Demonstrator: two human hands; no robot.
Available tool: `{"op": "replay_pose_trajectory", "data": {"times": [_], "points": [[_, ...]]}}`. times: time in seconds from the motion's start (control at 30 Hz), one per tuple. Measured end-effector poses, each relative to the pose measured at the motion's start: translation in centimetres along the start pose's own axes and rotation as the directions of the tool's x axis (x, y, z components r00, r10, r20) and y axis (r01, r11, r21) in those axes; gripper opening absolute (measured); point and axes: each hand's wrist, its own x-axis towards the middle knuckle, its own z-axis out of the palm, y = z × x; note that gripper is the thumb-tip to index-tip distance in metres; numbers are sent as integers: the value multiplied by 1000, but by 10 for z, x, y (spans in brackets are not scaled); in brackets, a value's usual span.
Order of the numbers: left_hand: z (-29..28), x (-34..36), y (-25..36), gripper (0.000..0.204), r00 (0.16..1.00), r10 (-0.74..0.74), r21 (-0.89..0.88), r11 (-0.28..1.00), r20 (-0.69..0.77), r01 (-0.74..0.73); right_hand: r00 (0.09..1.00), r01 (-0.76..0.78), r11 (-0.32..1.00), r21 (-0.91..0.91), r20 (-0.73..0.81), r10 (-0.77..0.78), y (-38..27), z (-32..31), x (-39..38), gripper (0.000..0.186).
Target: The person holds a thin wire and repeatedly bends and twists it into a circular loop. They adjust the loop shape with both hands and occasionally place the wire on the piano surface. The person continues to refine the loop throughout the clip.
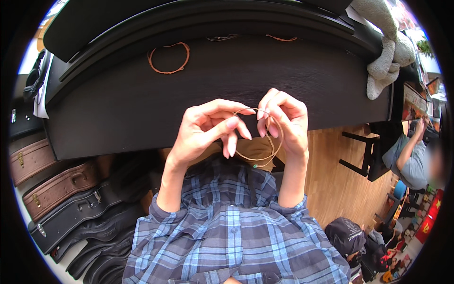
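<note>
A thin bronze-coloured guitar string (273,155), wound into a loose coil with a small green end piece (256,166), hangs between my two hands, in front of my lap. My left hand (208,126) has the coil's left side between thumb and index finger, its other fingers loosely curled. With its thumb and fingertips, my right hand (286,118) pinches the upper right part of the coil, where strands cross. Further off, a larger orange-copper coil of string (188,56) lies on the black lid (227,75) of a piano-like instrument.
Another copper string (282,39) and thin silvery strands (222,38) lie along the lid's back. A grey plush toy (380,66) rests at the right end. Brown and black instrument cases (61,184) stand at left. A black bench (364,154) and another person (409,158) are at right.
</note>
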Motion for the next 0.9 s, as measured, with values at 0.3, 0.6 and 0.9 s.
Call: {"op": "replay_pose_trajectory", "data": {"times": [0.3, 0.6, 0.9], "points": [[-4, -1, -1, 24, 1000, -2, -56, 998, 30, 4, 989, -36, 997, 74, 146, 25, 4, -10, 1, 54], [-3, -1, 0, 24, 999, -22, -22, 999, 30, 23, 999, 27, 997, 69, 36, -30, 6, -1, 0, 13], [0, 1, 0, 24, 1000, -10, 14, 1000, 19, 10, 1000, 19, 999, 45, 22, -20, 2, 0, -2, 5]]}}
